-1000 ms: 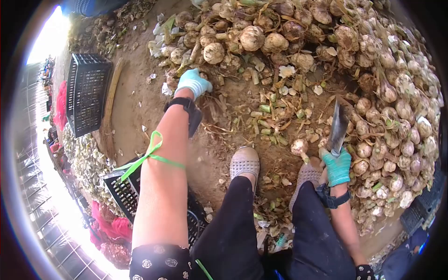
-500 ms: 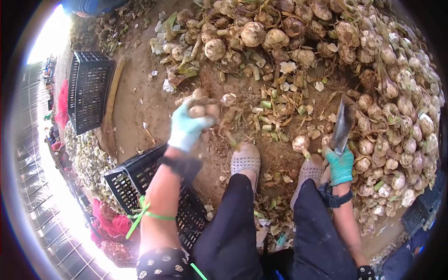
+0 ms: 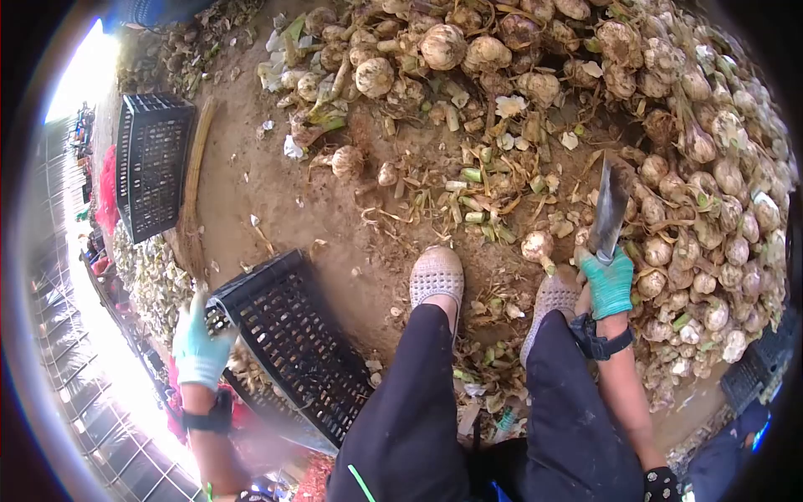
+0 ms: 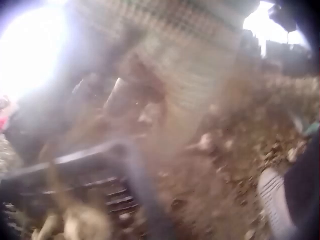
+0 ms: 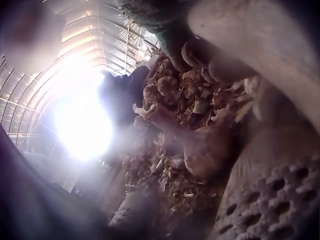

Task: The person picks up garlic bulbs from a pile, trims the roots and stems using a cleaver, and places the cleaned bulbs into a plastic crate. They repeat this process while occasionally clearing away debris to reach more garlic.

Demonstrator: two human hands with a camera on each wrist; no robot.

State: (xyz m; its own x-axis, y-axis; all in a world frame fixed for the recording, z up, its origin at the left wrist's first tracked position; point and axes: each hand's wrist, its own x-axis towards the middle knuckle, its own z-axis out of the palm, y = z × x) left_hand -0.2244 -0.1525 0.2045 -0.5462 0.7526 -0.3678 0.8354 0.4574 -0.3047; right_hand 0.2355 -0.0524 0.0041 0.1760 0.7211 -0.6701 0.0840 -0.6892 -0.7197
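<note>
My left hand (image 3: 203, 341), in a pale green and white glove, is beside the far rim of a black plastic crate (image 3: 288, 335), fingers loosely spread. No bulb shows in it. The left wrist view is blurred, with a garlic bulb (image 4: 86, 222) at the crate. My right hand (image 3: 608, 284), in a green glove, grips a broad-bladed knife (image 3: 611, 205) with its blade pointing away from me. A garlic bulb with a cut stem (image 3: 537, 247) lies by the right shoe, just left of that hand; it looms large in the right wrist view.
A big heap of garlic (image 3: 694, 226) spreads across the right and far side. Cut stems (image 3: 473, 188) and dry skins litter the ground ahead. Another black crate (image 3: 150, 163) stands far left, with a straw broom (image 3: 196, 167) lying alongside. Holed shoes (image 3: 437, 276) are between the crate and knife.
My left hand picked up garlic bulbs from the ground, carried them back and left to the near crate, and released them. The right hand with the knife has stayed nearly still.
</note>
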